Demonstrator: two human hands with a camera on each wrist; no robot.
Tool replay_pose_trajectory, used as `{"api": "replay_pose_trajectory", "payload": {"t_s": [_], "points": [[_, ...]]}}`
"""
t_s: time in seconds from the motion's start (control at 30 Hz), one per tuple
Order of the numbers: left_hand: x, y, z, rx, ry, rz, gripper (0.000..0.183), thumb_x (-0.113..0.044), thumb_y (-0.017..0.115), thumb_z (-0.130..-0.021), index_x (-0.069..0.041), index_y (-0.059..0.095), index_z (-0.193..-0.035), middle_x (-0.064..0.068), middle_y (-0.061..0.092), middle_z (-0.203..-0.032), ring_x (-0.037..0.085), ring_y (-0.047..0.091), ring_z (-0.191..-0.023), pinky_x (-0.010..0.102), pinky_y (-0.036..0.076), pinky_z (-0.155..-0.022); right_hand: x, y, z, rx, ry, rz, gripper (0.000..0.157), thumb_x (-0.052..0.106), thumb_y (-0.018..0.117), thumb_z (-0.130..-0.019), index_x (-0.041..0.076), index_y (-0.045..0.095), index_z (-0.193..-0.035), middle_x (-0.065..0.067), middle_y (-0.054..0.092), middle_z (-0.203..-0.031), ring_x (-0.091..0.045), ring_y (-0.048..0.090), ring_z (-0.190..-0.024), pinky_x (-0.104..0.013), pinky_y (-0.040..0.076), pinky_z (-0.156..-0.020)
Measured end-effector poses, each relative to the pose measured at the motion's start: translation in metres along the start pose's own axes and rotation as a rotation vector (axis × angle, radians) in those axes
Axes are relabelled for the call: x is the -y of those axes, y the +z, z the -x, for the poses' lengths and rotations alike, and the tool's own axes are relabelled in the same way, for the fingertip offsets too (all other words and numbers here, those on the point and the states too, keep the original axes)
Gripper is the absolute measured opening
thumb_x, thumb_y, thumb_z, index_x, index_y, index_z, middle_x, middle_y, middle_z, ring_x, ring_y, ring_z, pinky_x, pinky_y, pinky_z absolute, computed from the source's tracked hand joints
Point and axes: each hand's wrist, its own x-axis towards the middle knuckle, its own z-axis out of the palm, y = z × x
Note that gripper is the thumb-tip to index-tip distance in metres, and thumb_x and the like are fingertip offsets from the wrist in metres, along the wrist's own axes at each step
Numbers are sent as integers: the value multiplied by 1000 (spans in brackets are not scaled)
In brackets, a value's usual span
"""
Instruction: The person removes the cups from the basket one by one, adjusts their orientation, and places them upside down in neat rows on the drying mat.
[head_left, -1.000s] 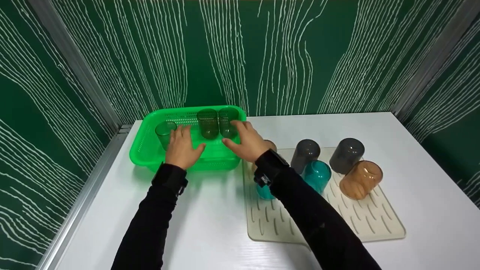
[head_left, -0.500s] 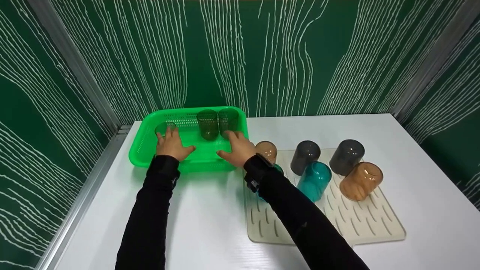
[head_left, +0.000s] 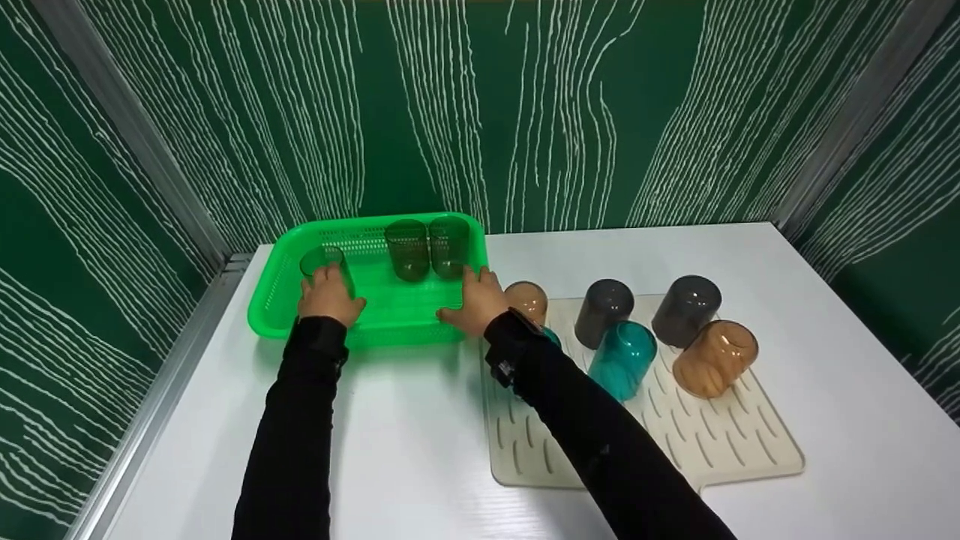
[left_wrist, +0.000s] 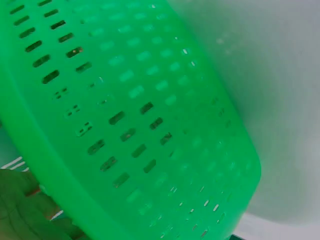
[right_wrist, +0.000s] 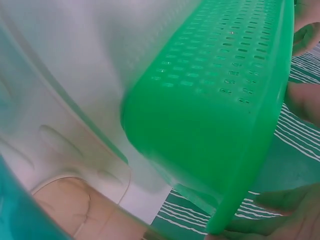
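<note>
In the head view, my left hand grips a see-through drinking glass at the left end of a green plastic basket, thumb at its right side. My right hand is at the basket's front right corner, thumb and fingers spread; in the right wrist view its fingers are at the rim. Two dark see-through glasses stand side by side at the back right of the basket, just beyond that hand. The left wrist view mostly shows the basket's perforated side, with part of the left hand behind the rim.
A beige drying mat to the right bears several upside-down glasses: two grey glasses, an amber glass, a teal glass. Another amber glass and a teal one stand partly behind the right arm. A patterned green wall rises behind.
My left hand has moved left onto the left glass and its thumb has drawn in. The right hand has lowered towards the basket's front right corner.
</note>
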Motion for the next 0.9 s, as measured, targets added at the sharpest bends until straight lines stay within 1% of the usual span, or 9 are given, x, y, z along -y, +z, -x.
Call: {"api": "replay_pose_trajectory", "payload": {"t_s": [0.1,0.23,0.33,0.47,0.57,0.67,0.8,0.9], "points": [[-1,1,0,-52,-17,-6,69,-24,60,-97,7,27,-149,32,28,-150,54,27,-138,62,36,-108,0,-1,0,9,8,9,92,43,65,-93,-2,14,-155,-28,13,-161,-37,15,-151,-41,23,-122],[1,4,-2,-117,-37,-19,50,-16,56,-97,10,44,-138,34,39,-140,52,45,-124,61,45,-98,-1,-2,-1,14,9,14,94,44,65,-93,-5,13,-154,-28,14,-161,-36,15,-152,-40,23,-123],[3,6,-3,-145,-55,-25,37,-12,52,-98,8,55,-130,32,48,-132,50,53,-117,60,49,-92,-2,-3,-2,20,16,9,95,44,65,-92,-5,12,-154,-27,14,-161,-35,15,-152,-39,23,-123],[4,7,-1,-158,-77,-24,27,-8,48,-99,4,65,-117,29,61,-120,47,61,-108,57,54,-86,-2,-4,-2,20,27,-8,96,42,67,-91,-5,12,-154,-26,15,-161,-34,17,-151,-39,25,-122],[4,8,3,-173,-80,-17,24,-5,46,-99,3,68,-105,27,67,-111,44,66,-101,56,56,-81,-3,-4,-2,17,28,-21,96,41,68,-91,-6,13,-154,-27,15,-161,-35,17,-151,-40,25,-122],[5,9,5,-197,-68,1,25,-6,45,-101,2,68,-99,27,69,-105,43,67,-96,54,56,-79,-3,-4,-2,23,26,-25,94,40,67,-91,-6,13,-154,-27,14,-161,-34,16,-152,-40,24,-122],[4,10,6,-229,-39,28,26,-11,46,-102,0,69,-103,25,69,-105,42,67,-96,54,55,-80,-4,-5,-2,33,25,-26,94,40,65,-93,-5,11,-154,-26,13,-162,-33,14,-152,-39,22,-123],[2,11,8,-237,-4,40,23,-13,50,-102,-1,68,-107,24,69,-108,43,67,-97,55,55,-81,-5,-6,-3,36,30,-28,94,41,64,-93,-5,10,-154,-25,13,-162,-32,14,-152,-38,22,-123]]}}
